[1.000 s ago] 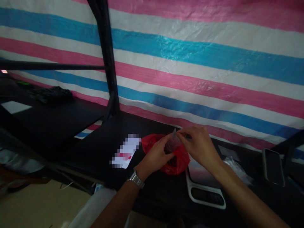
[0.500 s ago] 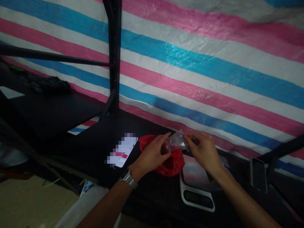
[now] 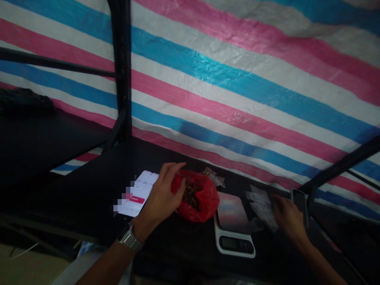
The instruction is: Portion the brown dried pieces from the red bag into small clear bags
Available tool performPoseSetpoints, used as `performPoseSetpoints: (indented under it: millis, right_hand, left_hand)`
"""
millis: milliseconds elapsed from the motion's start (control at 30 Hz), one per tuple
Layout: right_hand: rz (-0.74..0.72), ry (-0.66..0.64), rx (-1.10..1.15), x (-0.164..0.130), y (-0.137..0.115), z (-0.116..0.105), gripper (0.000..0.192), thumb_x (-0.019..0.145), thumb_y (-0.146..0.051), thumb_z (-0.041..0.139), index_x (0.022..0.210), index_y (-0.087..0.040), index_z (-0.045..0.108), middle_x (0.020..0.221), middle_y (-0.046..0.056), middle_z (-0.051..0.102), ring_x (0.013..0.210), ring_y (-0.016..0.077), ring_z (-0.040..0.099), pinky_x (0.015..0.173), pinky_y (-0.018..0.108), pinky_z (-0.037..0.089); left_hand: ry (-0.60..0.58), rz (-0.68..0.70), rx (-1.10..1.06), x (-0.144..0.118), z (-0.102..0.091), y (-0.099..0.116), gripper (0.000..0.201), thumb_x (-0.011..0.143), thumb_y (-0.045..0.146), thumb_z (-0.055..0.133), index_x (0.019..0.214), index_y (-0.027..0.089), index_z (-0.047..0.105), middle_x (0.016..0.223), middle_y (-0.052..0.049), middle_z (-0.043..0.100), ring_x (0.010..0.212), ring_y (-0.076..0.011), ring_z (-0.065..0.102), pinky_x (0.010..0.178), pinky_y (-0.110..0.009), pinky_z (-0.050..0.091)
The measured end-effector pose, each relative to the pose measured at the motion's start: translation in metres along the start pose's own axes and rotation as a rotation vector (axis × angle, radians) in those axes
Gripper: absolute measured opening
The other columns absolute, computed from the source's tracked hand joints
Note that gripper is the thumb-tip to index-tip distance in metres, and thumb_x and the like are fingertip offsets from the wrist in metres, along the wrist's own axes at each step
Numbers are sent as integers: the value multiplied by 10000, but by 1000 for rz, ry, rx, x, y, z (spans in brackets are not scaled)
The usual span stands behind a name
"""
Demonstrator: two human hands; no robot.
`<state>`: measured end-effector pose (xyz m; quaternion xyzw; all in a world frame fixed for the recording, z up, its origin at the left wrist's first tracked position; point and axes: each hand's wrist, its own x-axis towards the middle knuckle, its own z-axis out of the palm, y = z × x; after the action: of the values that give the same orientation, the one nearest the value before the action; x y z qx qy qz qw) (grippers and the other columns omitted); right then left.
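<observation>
Nearest, on the dark surface [image 3: 97, 186]: white scale [image 3: 234, 227], bare. Left hand [image 3: 162, 196] gripping the rim of the red bag [image 3: 202, 200] of brown bits. Right hand [image 3: 289, 215] spread on clear small bags [image 3: 261, 206]. Behind: filled clear packet [image 3: 215, 178], lit phone [image 3: 139, 194], striped tarp [image 3: 237, 79].

One head-worn view — looking forward and down, close over the black table [image 3: 97, 190] toward the striped tarp [image 3: 237, 79].

Thin crinkled glossy plastic for the red bag [image 3: 202, 206]; clear shiny film in the small bags [image 3: 261, 204]; matt black bench [image 3: 97, 190]; woven glossy striped tarp [image 3: 237, 87]; metal watch strap [image 3: 128, 240].
</observation>
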<state>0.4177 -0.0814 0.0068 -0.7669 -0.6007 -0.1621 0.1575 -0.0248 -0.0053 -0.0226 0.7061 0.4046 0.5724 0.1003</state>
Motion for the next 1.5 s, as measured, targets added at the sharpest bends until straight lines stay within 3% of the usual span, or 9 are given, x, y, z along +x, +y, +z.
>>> performPoseSetpoints:
  millis: [100,233,400,533,600,800,1100,1267,1500]
  right_hand:
    - [-174,-100,91,-7,0,12,449,953,-345,417,1201,-222,770,1311,181,753,1225,365,716,1054,542,562]
    - [-201,-289,145,-6,0,30,425,975,-312,403,1118,-234,795,1196,141,809,1133,316,768,1023,481,596]
    - [-209,-275,112,8,-3,23,406,921,-272,442,1086,-225,810,1178,147,813,1092,349,776,985,535,596]
    - [-242,-197,84,36,-38,3,414,935,-260,456,1125,-146,806,1193,222,787,1149,408,735,1036,609,523]
    - [-298,-252,133,50,-69,4,365,971,-298,496,1105,-164,808,1147,180,808,1120,345,750,1023,511,549]
    - [-374,-343,228,77,-148,43,232,978,-357,626,1047,-218,798,1118,84,814,1038,236,749,958,358,541]
    - [-225,-488,393,86,-163,60,157,988,-300,693,958,-154,741,961,51,752,880,199,706,848,351,569]
    - [-81,-507,656,80,-163,41,253,1020,-358,638,940,-136,729,894,39,737,794,175,689,748,317,583]
    - [-11,-562,1143,63,-182,-25,272,816,-451,764,850,-182,752,862,56,777,760,162,700,754,289,587]
  left_hand:
    - [76,84,-1,-2,0,2,409,975,96,594,1353,247,565,1225,-62,594,1100,-207,666,973,-375,590]
    - [107,179,-7,-4,1,3,410,963,53,583,1328,239,559,1165,-48,613,1057,-195,660,933,-348,581]
    - [173,247,-3,-10,1,1,417,947,17,568,1310,221,539,1138,-51,615,1026,-189,643,906,-330,570]
    - [152,262,8,-13,-1,3,420,945,8,548,1295,239,528,1112,-53,620,1010,-203,643,871,-347,582]
    - [132,258,5,-12,-4,7,422,953,17,542,1303,252,523,1111,-56,623,1009,-211,651,859,-360,590]
    - [119,221,-1,-7,-11,14,381,968,39,531,1284,251,534,1106,-49,625,997,-198,669,854,-336,593]
    - [1,166,-16,-10,-10,16,355,961,43,508,1256,236,548,1109,-53,658,1001,-197,698,851,-320,591]
    - [-35,123,-65,-7,-4,26,364,945,32,489,1237,230,575,1109,-55,661,1006,-201,688,852,-325,571]
    - [-60,7,-264,-31,-4,30,255,961,88,511,1113,231,658,1064,-48,668,988,-196,672,871,-329,543]
